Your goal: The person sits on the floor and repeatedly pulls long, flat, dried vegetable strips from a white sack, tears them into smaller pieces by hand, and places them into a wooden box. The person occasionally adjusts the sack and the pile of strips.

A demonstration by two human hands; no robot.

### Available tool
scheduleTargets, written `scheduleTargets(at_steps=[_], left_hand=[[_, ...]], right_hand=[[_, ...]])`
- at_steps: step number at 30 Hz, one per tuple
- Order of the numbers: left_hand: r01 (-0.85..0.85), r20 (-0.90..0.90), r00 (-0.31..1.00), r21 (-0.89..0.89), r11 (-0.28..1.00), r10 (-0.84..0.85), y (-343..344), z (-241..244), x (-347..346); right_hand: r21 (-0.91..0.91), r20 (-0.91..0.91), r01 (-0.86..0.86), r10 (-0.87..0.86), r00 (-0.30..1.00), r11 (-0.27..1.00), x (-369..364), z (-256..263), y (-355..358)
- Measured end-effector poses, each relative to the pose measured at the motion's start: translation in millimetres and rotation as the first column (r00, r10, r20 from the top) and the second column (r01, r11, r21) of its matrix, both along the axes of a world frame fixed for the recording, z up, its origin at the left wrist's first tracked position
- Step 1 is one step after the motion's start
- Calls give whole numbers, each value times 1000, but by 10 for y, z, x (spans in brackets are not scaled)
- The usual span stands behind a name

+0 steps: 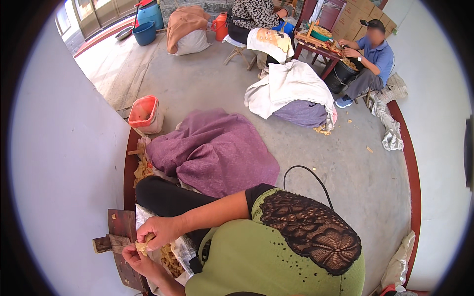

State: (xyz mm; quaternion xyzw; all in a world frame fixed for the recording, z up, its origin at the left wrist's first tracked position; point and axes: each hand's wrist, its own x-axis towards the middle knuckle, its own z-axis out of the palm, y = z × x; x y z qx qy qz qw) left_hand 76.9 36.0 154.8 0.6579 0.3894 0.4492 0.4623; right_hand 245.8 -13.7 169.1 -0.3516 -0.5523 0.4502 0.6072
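At the lower left, my right hand pinches a pale tan, folded strip between thumb and fingers. Just below it, my left hand grips the lower end of the same strip. What the strip is made of cannot be told. Under my forearms lies a silvery-lined bag holding many similar tan pieces, partly covered by my left arm. Left of my hands stands a dark wooden board with a wooden block across it and small tan scraps on its surface.
A purple cloth covers a heap ahead, beside a red-lined bucket. Farther off are a white-covered heap, two seated people and a dark red chair-like stand. A white wall rises close at the left.
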Motion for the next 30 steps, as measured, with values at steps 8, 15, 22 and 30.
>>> scheduleTargets(at_steps=[8,15,22,30], left_hand=[[143,-240,963,81,986,-119,-250,268,61],[158,-199,970,70,985,-141,-164,241,-94],[-312,-136,923,280,908,359,149,599,-579],[456,-621,736,748,482,268,-208,653,238]], right_hand=[[3,162,59,-58,985,998,70,-83,15],[-10,218,30,-28,976,999,114,44,-75],[-78,128,150,-140,982,986,391,-36,-123],[62,329,306,-309,892,950,73,121,-163]])
